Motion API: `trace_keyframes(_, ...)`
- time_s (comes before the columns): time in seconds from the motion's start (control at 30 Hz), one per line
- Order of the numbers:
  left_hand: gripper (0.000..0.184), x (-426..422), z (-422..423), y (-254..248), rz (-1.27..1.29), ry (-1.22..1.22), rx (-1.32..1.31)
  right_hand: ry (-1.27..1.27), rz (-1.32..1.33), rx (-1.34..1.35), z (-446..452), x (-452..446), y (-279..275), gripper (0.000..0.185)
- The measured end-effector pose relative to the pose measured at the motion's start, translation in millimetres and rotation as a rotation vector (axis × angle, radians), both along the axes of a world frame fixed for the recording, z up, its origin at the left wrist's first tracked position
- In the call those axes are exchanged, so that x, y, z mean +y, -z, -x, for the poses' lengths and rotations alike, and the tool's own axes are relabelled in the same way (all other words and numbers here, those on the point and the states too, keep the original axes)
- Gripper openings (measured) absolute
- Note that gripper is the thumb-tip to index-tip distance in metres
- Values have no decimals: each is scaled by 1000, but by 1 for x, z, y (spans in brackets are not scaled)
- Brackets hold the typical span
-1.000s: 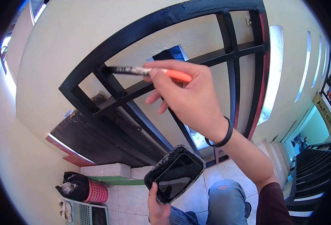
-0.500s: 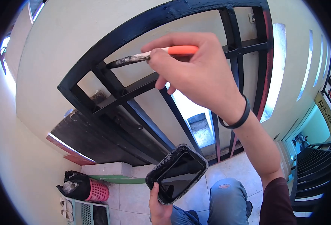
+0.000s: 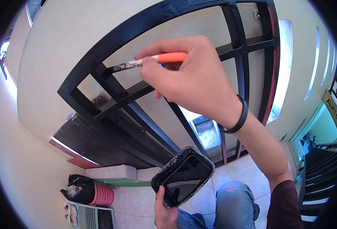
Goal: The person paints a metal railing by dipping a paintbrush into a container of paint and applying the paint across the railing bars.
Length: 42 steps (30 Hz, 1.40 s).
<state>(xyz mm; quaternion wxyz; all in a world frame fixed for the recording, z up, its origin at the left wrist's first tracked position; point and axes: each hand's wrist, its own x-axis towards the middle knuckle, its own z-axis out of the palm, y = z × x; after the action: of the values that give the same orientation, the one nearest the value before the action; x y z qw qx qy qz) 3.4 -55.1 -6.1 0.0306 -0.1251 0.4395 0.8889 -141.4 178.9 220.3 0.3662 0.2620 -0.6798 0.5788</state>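
Observation:
My right hand (image 3: 187,72) pinches a paintbrush (image 3: 170,57) with an orange and white handle smeared in black. The brush's dark tip meets a short crossbar near the left end of the black metal frame (image 3: 122,38). Low in the view, my left hand (image 3: 165,210) grips a black plastic tray (image 3: 159,179) by its near edge, thumb over the rim. Glossy black paint (image 3: 187,179) lies inside the tray, and dried smears mark its rim. The left fingers under the tray are hidden.
Behind the frame stands a cream wall (image 3: 38,91) with narrow bright slots. A pink basket (image 3: 103,194) with a black bag and a shelf rack (image 3: 88,213) holding sandals sit lower left. Black railings (image 3: 319,171) rise at right. My knee (image 3: 235,202) is below.
My right hand has shifted left and slightly down with the paintbrush, whose tip stays at the left crossbar. The tray appears slightly farther right.

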Motion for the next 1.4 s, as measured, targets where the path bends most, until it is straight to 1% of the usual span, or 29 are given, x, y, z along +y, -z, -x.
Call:
trace_keyframes(0.13, 52, 2, -1, -1, -15, 1, 31, 33, -106, -9, -4, 8, 7, 23)
trace_keyframes(0.23, 52, 2, -2, -4, -27, 16, 34, 122, -187, 103, -4, 11, -1, 22)
trace_keyframes(0.33, 52, 0, -1, -2, -19, 11, 2, 46, -143, 100, -4, 5, -15, 23)
trace_keyframes(0.37, 52, 1, -1, 0, -15, 3, -1, 30, -87, 102, -3, 5, -15, 23)
trace_keyframes(0.43, 52, 0, -2, 3, -11, -14, -7, -4, 20, 108, 4, 4, -10, 24)
trace_keyframes(0.5, 51, 2, -2, -2, -22, -5, -1, -58, 54, 123, 11, 3, 6, 24)
trace_keyframes(0.57, 51, 2, -2, -2, -24, 7, 8, -56, -13, 110, 8, 10, 14, 24)
trace_keyframes(0.63, 51, 0, -2, 0, -15, 24, 19, 7, -177, 69, -2, 22, 12, 23)
trace_keyframes(0.77, 51, 7, -3, -10, -30, 13, 65, 88, -203, 128, -3, 23, -4, 24)
trace_keyframes(0.8, 51, 7, -3, -10, -33, 19, 67, 40, -173, 87, -1, 19, -9, 25)
trace_keyframes(0.87, 51, 7, -2, -9, -36, 22, 66, 25, -36, 127, 4, 9, -16, 26)
trace_keyframes(0.97, 51, 8, -2, -9, -39, 11, 65, 5, 77, 177, 7, 6, -13, 26)
trace_keyframes(1.03, 51, 10, -3, -11, -33, 13, 66, 17, 4, 180, 6, 9, -7, 25)
trace_keyframes(1.1, 51, 9, -4, -10, -23, 14, 68, 52, -181, 150, 2, 16, 3, 25)
trace_keyframes(1.13, 51, 8, -4, -10, -19, 14, 69, 65, -197, 168, 0, 19, 5, 23)
trace_keyframes(1.23, 50, 1, -4, 5, -21, 7, 16, -35, -78, 77, 1, 27, 6, 22)
trace_keyframes(1.27, 50, 1, -3, 5, -25, 11, 19, -21, -34, 100, 2, 25, 3, 23)
trace_keyframes(1.37, 49, 0, -3, 6, -29, 16, 14, -103, 148, 72, 2, 7, 1, 26)
trace_keyframes(1.4, 49, 0, -3, 7, -32, 7, 8, -78, 75, 84, -1, 9, 3, 25)
